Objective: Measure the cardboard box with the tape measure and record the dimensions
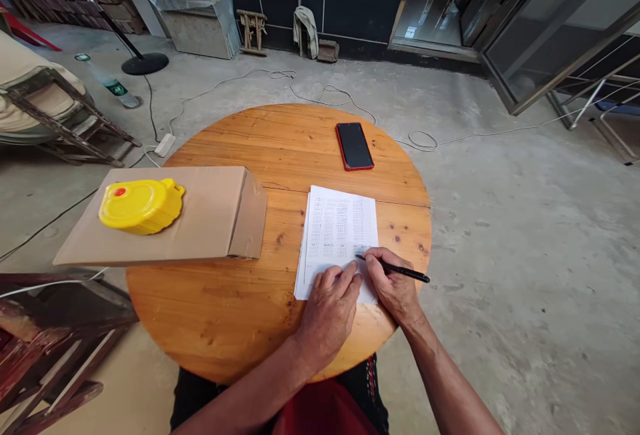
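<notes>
A stack of white paper sheets [340, 228] covered in rows of small writing lies on the round wooden table [240, 308]. My right hand [393, 285] grips a black pen [400, 270], its tip touching the paper's lower right area. My left hand [330, 308] lies flat on the paper's lower edge, fingers stretched out, holding the sheets down.
A cardboard box [200, 222] with a yellow round container [141, 205] on top sits at the table's left. A red-cased phone [355, 146] lies face up at the far side. Cables [310, 92] trail on the concrete floor; wooden furniture [45, 348] stands at left.
</notes>
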The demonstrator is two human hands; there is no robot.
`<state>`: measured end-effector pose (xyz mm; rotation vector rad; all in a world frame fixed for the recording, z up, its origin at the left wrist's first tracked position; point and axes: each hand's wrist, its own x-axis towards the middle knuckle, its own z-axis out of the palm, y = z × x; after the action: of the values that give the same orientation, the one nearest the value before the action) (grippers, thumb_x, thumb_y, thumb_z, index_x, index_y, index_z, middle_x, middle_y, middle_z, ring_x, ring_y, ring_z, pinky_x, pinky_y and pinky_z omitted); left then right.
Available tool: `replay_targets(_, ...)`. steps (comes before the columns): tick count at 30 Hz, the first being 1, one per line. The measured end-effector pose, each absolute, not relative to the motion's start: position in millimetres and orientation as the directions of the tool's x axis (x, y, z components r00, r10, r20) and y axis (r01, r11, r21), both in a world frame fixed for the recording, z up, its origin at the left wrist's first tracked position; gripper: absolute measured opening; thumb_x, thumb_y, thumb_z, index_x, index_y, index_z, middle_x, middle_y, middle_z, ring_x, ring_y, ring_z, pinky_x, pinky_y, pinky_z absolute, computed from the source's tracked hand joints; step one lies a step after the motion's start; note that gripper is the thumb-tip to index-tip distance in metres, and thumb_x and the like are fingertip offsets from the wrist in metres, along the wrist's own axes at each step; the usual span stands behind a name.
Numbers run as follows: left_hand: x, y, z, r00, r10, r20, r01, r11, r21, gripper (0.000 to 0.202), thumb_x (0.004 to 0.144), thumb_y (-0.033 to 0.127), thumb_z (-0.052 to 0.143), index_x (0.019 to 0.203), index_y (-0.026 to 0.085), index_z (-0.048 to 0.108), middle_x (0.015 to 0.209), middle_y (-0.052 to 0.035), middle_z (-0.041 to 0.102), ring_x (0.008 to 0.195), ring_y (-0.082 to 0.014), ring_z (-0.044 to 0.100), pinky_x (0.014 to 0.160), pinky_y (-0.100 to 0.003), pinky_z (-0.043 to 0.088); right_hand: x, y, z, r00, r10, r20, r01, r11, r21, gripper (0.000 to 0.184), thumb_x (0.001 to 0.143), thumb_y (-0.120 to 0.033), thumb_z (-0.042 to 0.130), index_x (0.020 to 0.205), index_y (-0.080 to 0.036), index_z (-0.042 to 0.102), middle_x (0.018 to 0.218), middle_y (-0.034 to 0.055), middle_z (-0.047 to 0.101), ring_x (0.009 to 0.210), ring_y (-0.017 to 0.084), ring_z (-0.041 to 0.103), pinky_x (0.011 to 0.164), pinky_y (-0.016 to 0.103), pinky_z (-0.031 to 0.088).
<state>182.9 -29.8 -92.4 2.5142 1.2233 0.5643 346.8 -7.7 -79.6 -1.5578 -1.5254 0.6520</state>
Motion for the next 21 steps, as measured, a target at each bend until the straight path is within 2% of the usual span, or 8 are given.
replay_targets(21, 182.3, -29.5, -88.6, 0.556, 0.805, 0.207, 0.68, -0.584, 0.443, 0.038, 0.092, 0.01, 0.049, 0.129, 0.018, 0.053, 0.14, -0.0065, 0.055, 0.107, -0.025, 0.05, 0.093, -0.043, 0.048, 347.0, -9.5, -79.4, 0.154, 0.973, 0.172, 0.508, 0.072, -0.859, 0.016, 0.089, -0.025, 0.054, 0.081, -0.02, 0.067, 0.072, 0.0006, 0.069, 0.065, 0.016, 0.062, 0.063, 0.026, 0.048)
